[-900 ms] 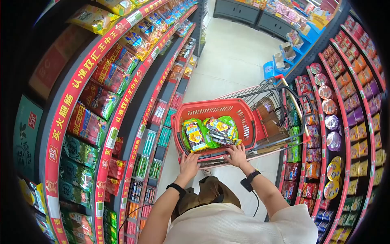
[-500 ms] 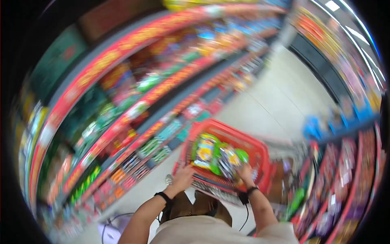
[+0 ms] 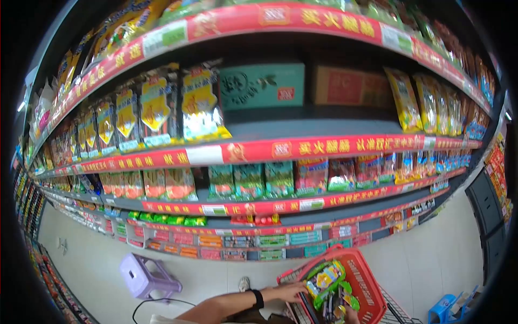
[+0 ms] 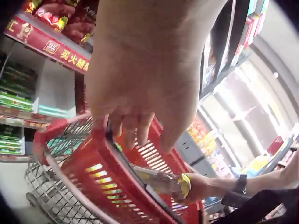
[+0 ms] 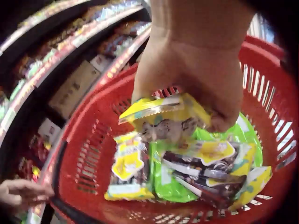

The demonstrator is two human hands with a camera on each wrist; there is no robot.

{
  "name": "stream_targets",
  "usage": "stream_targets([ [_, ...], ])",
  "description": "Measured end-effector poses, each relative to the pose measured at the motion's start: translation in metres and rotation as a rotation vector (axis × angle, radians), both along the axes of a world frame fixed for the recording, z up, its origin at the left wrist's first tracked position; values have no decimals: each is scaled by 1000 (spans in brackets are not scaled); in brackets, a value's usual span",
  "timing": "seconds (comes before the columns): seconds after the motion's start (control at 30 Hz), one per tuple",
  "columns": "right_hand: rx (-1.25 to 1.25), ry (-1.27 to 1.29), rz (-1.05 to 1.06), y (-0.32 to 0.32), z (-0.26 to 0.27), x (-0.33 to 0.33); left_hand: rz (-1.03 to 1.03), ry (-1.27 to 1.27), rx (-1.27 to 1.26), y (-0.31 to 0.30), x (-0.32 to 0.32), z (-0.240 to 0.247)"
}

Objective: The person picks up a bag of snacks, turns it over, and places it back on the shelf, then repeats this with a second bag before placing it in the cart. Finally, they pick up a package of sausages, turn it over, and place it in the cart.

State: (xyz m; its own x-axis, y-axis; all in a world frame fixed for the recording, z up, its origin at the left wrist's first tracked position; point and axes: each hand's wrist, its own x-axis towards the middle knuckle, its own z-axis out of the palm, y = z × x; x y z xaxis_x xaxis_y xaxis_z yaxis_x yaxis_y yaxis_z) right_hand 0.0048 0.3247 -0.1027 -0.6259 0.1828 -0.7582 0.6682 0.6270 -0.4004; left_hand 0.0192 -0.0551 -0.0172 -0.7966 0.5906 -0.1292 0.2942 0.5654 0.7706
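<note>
Clamps the right hand (image 5: 196,79) on a yellow snack packet (image 5: 163,116), fingers and thumb curled round its upper edge, holding it just above the heap inside the red basket (image 5: 88,144). Lays the left hand (image 4: 145,79) on the basket's near left rim, fingers loose and draped over the edge, not closed round it. Leaves green and yellow packets (image 5: 201,172) lying flat on the basket bottom, right under the held one. Seats the basket on a wire trolley (image 4: 44,186).

Looks like a packet mid-handling over the basket; cannot tell from these views whether going in or coming out. Calls next, by judgement, for a steady rim under the left hand and, for any setting down, a gap among the lying packets so nothing slides against the slatted wall.

Further off: a purple stool (image 3: 148,278) on the pale floor to the left, then long shelves (image 3: 302,148) with red price strips, packed with bagged snacks, far across the aisle.

Shows the grip and the basket's contents plainly only in the right wrist view; catches a mere sliver of that hand at the head view's bottom edge. Reveals the trolley wires best in the left wrist view. Gives stool and shelving whole only from the head.
</note>
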Motion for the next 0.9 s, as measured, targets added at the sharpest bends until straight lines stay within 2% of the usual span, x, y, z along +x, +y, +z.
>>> stream_targets([
  [0.07, -215, 31, -90, -34, 37, -1, -22, -437, 272, -23, -10, 35],
  [0.1, -321, 39, -139, -50, 59, 5, -34, -425, 260, -40, -9, 48],
  [0.17, -521, 60, -248, -78, 113, 22, -51, -529, 389, -67, -8, 69],
  [0.27, -797, 108, -410, -113, 221, 41, -113, -610, 413, -117, -18, 148],
  [0.3, -887, 121, -458, -128, 266, 43, -119, -569, 502, -128, -18, 163],
  [0.33, -992, 199, -148, -195, 322, 25, -137, -568, 508, -139, -15, 187],
  [0.37, -908, 315, 202, -240, 331, -4, -83, -464, 697, -149, -9, 214],
  [0.4, -832, 527, 263, -286, 347, -4, -23, -355, 881, -159, -4, 228],
  [0.47, -649, 1031, 466, -354, 328, -8, 195, -219, 985, -174, -4, 217],
  [0.5, -509, 1077, 613, -382, 356, -2, 487, -402, 1207, -192, 10, 240],
  [0.53, -366, 1111, 762, -401, 381, 4, 684, -318, 1165, -204, 15, 251],
  [0.57, -511, 1149, 815, -413, 370, 0, 773, -246, 1114, -218, 20, 251],
  [0.6, -578, 1036, 774, -421, 371, 2, 862, -170, 1056, -234, 25, 252],
  [0.67, -715, 859, 773, -428, 359, -8, 872, -141, 1026, -257, 39, 265],
  [0.7, -827, 846, 706, -435, 351, -13, 903, -165, 971, -266, 45, 262],
  [0.73, -935, 829, 639, -443, 351, -16, 912, -163, 1030, -266, 50, 272],
  [0.77, -1075, 715, 546, -452, 357, -17, 897, -161, 1024, -269, 52, 273],
  [0.8, -1227, 662, 555, -460, 371, -19, 885, -162, 1015, -273, 56, 273],
  [0.83, -1279, 605, 584, -466, 367, -28, 848, -176, 990, -278, 59, 274],
  [0.87, -1384, 443, 534, -471, 371, -29, 870, -187, 990, -278, 62, 277],
  [0.9, -1429, 410, 514, -478, 374, -28, 825, -151, 1009, -277, 65, 281],
])
